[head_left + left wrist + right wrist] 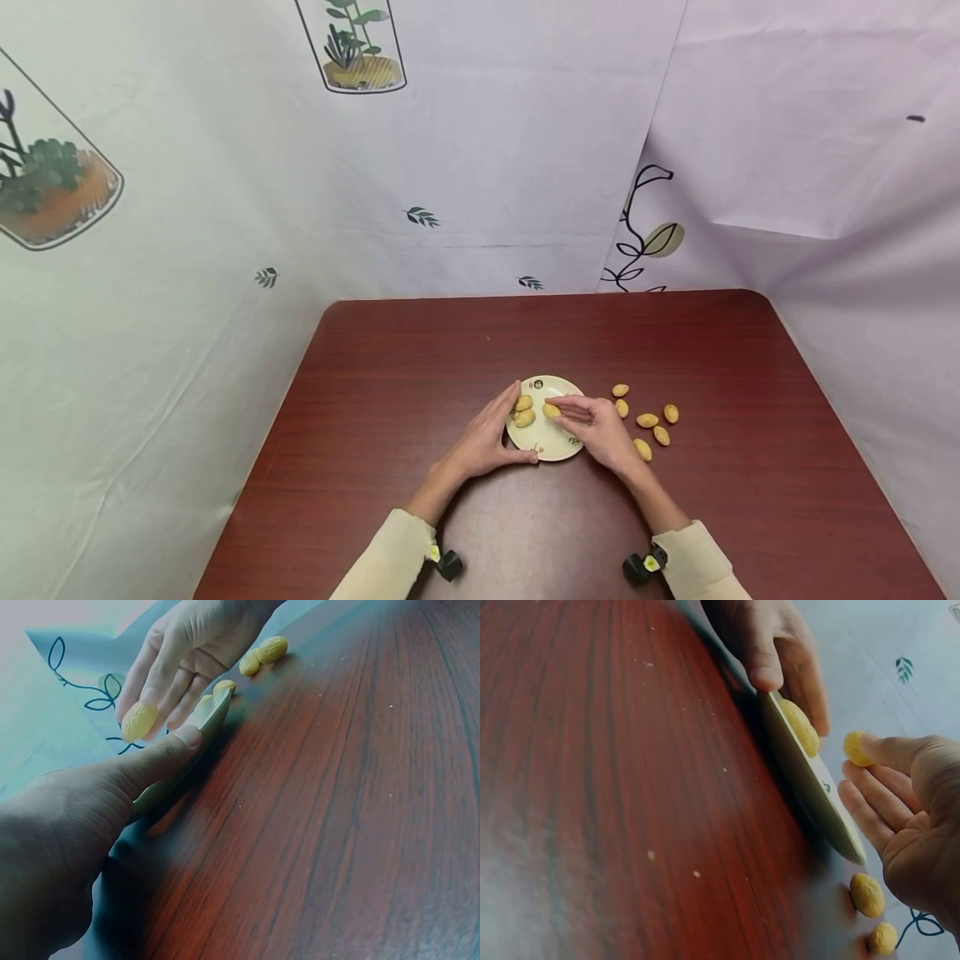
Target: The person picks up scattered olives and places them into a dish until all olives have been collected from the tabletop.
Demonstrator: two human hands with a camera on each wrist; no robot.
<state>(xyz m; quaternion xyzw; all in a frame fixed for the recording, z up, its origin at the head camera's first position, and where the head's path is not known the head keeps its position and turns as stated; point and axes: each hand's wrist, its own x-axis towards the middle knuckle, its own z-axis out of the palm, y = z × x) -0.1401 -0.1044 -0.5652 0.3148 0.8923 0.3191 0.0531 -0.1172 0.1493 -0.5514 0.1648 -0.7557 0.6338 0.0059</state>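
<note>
A small white plate (pixel 551 446) with printed sprigs lies on the table. My left hand (pixel 480 442) holds it at the left side, thumb on the near rim and fingers along the far left rim. Over the plate's middle, my right hand (pixel 603 433) pinches a small yellow oval nut-like piece (pixel 551 411) between thumb and fingertips. The left wrist view shows the wrinkled skin of this held piece (pixel 139 721), raised above the plate. Two similar pieces (pixel 524 418) sit on the plate beside the left fingers.
Several more yellow oval pieces (pixel 647 421) lie scattered on the dark red wooden table (pixel 375 375), right of the plate and close to my right wrist. White printed cloth (pixel 487 167) hangs behind the table and at its sides. Small pale crumbs (pixel 651 855) dot the tabletop.
</note>
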